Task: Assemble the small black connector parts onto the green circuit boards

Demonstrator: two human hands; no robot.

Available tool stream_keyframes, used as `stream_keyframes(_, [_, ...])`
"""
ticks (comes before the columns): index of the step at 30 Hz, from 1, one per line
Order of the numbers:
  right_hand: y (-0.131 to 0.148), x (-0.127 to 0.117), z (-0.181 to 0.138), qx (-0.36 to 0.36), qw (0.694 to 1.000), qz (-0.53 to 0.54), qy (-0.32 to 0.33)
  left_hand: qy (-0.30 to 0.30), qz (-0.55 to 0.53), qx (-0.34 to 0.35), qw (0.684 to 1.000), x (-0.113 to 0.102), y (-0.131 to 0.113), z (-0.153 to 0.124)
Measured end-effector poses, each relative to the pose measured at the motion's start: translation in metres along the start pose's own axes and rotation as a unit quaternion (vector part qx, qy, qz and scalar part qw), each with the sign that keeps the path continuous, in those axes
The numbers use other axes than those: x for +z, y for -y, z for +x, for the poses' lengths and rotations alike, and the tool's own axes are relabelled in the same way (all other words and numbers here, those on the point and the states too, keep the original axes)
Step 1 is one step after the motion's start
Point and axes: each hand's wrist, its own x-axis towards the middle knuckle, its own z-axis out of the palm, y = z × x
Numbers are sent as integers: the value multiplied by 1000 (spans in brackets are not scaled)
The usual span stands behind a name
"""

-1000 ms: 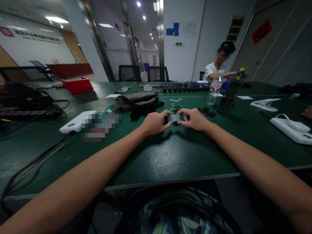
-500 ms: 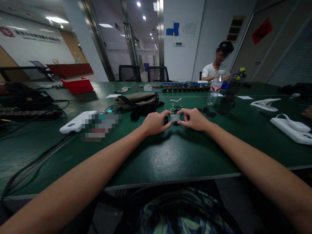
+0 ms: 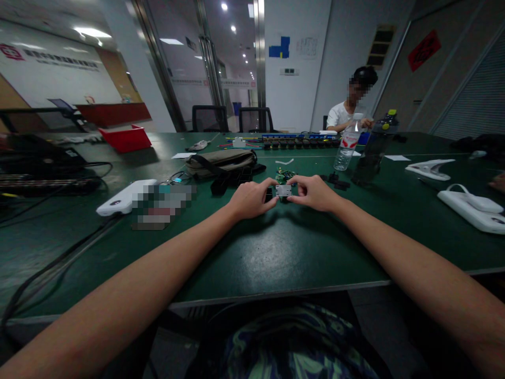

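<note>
Between my two hands is a small flat grey plate [image 3: 283,190] with notched edges, held just above the table. My left hand [image 3: 252,199] pinches its left side between thumb and forefinger, and my right hand [image 3: 313,193] pinches its right side the same way. Right behind the plate lies a heap of small green circuit boards [image 3: 284,175], partly hidden by it. A dark piece shows beside my left fingertips. Black plastic parts [image 3: 339,182] rest beyond my right hand, and black block-like trays [image 3: 232,181] beyond my left.
The green table [image 3: 260,258] carries a grey-brown pouch [image 3: 223,162], a white power bank [image 3: 126,197] with a cable, a clear water bottle [image 3: 347,145], a dark bottle [image 3: 371,152], a red bin [image 3: 125,139] and a white device [image 3: 469,210]. A person [image 3: 347,113] sits across.
My hands and the grey plate stay in the same place. The person across has shifted a hand slightly.
</note>
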Motion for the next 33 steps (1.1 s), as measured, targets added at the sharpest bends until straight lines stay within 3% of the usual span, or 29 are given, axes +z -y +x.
stream_keyframes(33, [2, -1, -1, 4, 1000, 5, 6, 8, 6, -2, 1000, 0, 0, 0])
